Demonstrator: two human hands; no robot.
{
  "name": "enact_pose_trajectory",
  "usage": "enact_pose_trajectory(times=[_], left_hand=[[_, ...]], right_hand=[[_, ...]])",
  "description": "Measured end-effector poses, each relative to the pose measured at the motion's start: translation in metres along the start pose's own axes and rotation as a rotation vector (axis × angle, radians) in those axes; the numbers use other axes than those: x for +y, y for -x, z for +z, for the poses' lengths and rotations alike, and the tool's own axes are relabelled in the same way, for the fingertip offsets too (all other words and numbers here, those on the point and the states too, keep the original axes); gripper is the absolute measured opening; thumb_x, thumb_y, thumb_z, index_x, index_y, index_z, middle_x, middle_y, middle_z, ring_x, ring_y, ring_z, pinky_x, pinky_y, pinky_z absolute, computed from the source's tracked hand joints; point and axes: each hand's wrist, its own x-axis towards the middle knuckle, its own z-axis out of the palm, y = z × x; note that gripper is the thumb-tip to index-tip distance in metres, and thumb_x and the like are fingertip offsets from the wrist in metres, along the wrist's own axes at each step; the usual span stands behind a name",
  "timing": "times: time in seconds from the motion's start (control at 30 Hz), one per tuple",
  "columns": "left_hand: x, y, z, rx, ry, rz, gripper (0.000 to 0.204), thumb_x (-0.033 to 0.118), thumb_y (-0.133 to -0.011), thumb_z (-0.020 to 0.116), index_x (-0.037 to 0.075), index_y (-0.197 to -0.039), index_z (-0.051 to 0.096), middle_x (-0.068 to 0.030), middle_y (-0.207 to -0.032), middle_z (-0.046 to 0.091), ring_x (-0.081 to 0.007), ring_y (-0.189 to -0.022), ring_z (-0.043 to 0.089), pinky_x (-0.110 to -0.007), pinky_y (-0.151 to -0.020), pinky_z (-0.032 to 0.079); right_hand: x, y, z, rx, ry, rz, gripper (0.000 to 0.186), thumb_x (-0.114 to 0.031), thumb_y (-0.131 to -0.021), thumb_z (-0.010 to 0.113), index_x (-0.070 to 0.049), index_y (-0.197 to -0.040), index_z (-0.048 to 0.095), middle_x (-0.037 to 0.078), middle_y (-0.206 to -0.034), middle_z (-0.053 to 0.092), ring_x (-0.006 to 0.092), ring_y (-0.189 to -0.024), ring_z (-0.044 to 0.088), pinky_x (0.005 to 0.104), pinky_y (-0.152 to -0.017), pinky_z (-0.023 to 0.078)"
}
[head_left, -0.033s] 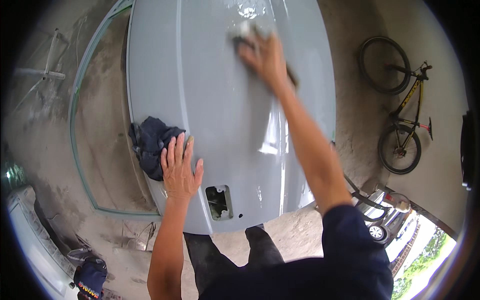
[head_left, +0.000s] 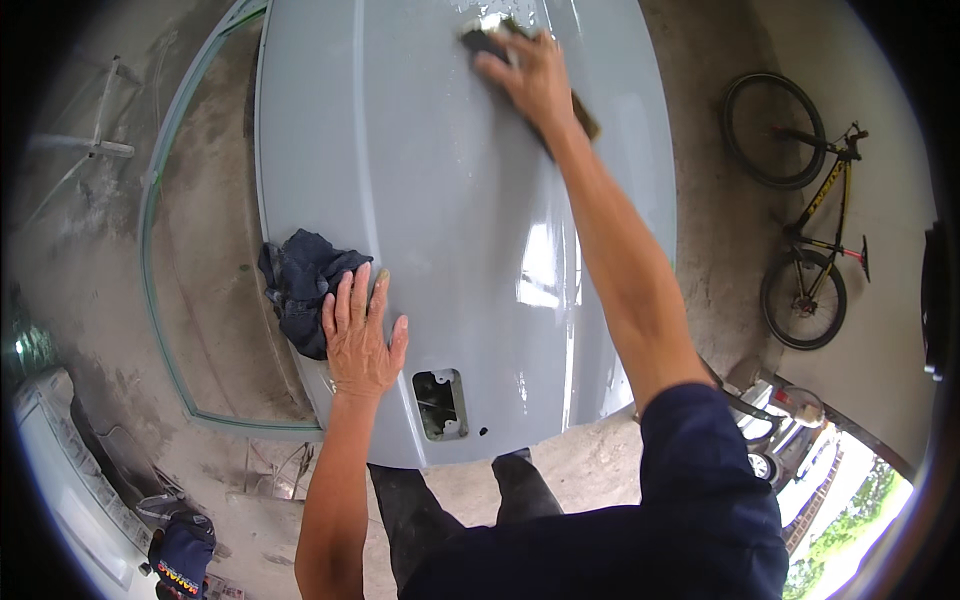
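A grey car door lies in front of me, its outer skin up and wet and shiny at the far end. Toward that far end, my right hand is closed around a long, dark sanding block pressed to the panel; it is slightly blurred. My left hand rests flat on the near left of the door, fingers spread and holding nothing. Its fingertips touch a crumpled dark cloth on the door's left edge. Beside that hand is the handle cutout.
The door's window frame extends to the left above the concrete floor. A bicycle stands along the right wall. At the lower left are a white vehicle part and a dark cap. A parked car shows at the lower right.
My right hand has slid the sanding block a little farther away along the door. My left hand and the cloth have stayed in place.
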Motion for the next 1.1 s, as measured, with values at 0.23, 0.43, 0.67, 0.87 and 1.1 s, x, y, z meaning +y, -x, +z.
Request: enact_pose_trajectory(times=[0.23, 0.43, 0.67, 0.87, 1.1], left_hand=[[0.005, 0.0, -0.005, 0.004, -0.047, 0.028, 0.07, 0.04, -0.104, 0.061, 0.008, -0.165, 0.048, -0.0133, -0.175, 0.038, -0.036, -0.161, 0.033, -0.056, -0.132, 0.022], [0.008, -0.005, -0.013, -0.007, -0.045, 0.021, 0.068, 0.039, -0.105, 0.059, 0.007, -0.164, 0.048, -0.0152, -0.175, 0.038, -0.0381, -0.161, 0.033, -0.057, -0.132, 0.022], [0.001, 0.002, 0.002, 0.032, -0.048, 0.024, 0.065, 0.038, -0.104, 0.06, 0.007, -0.161, 0.052, -0.015, -0.174, 0.04, -0.0381, -0.16, 0.035, -0.057, -0.131, 0.024], [0.006, -0.002, -0.006, 0.016, -0.042, 0.017, 0.07, 0.038, -0.103, 0.061, 0.008, -0.165, 0.048, -0.0145, -0.175, 0.038, -0.0379, -0.161, 0.033, -0.057, -0.132, 0.022], [0.006, -0.003, -0.008, -0.014, -0.038, 0.009, 0.068, 0.041, -0.104, 0.059, 0.007, -0.163, 0.051, -0.0169, -0.173, 0.041, -0.0397, -0.159, 0.035, -0.058, -0.131, 0.023]], right_hand=[[-0.037, 0.106, -0.022, 0.087, 0.05, 0.035, 0.047, -0.033, -0.102, 0.075, -0.008, -0.142, 0.071, 0.018, -0.123, 0.077, 0.0406, -0.111, 0.061, 0.048, -0.106, 0.046], [-0.102, 0.271, -0.075, -0.175, 0.086, 0.225, 0.06, -0.047, -0.092, 0.084, -0.022, -0.145, 0.072, 0.016, -0.122, 0.062, 0.0387, -0.111, 0.062, 0.0548, -0.085, 0.06], [0.014, -0.054, 0.009, 0.278, 0.08, 0.02, 0.049, -0.047, -0.096, 0.077, -0.01, -0.127, 0.074, 0.024, -0.116, 0.065, 0.0456, -0.107, 0.067, 0.0546, -0.087, 0.057], [-0.059, 0.143, -0.044, 0.059, 0.116, 0.4, 0.066, -0.047, -0.096, 0.078, -0.013, -0.152, 0.065, 0.026, -0.114, 0.058, 0.0459, -0.106, 0.063, 0.0549, -0.086, 0.059], [-0.039, 0.179, -0.043, 0.05, 0.119, 0.351, 0.065, -0.039, -0.087, 0.087, -0.004, -0.14, 0.072, 0.025, -0.11, 0.058, 0.0424, -0.094, 0.066, 0.0519, -0.076, 0.059]])
